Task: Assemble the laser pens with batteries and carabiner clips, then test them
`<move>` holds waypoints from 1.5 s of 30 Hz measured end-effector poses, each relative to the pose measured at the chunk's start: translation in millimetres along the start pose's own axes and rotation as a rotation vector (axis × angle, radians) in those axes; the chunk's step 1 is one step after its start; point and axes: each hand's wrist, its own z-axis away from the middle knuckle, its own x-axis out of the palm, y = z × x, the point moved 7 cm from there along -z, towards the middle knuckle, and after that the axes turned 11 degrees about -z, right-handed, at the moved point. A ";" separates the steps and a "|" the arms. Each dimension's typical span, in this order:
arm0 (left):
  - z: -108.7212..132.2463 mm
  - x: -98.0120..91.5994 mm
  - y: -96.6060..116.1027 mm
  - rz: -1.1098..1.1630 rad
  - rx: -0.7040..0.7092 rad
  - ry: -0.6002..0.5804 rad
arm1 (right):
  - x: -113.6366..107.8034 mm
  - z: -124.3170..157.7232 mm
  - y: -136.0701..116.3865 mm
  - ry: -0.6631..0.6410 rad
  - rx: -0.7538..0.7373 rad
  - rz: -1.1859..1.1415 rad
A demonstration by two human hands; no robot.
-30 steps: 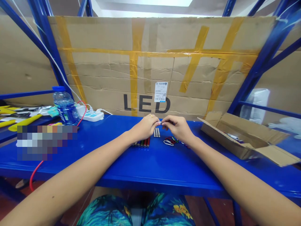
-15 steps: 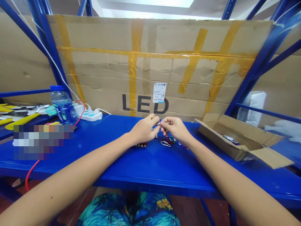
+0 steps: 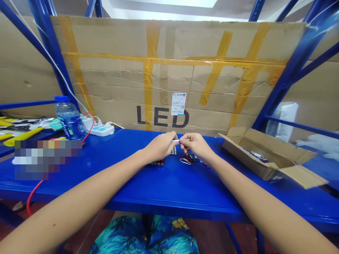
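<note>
My left hand and my right hand meet above the middle of the blue table. Between their fingertips is a small, slim silver tube; its exact kind is too small to make out. Both hands are closed in a pinch, the left at one end and the right at the other. Below the left hand lie small silver round pieces in rows and several red and dark tubes, partly covered by that hand. Under the right hand rest several coloured carabiners, partly hidden.
An open cardboard box with a few items inside stands at the right. To the left are a blue-capped bottle, a white power strip and yellow-handled items. Behind the table rises a large cardboard panel.
The left fingers have shifted their hold, and more of the silver tube now shows. More of the silver round pieces is visible below. The right hand stays nearly in place.
</note>
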 end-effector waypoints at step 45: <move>-1.5 0.5 13.7 -0.226 0.062 0.068 | 6.0 3.7 3.6 0.062 0.078 -0.176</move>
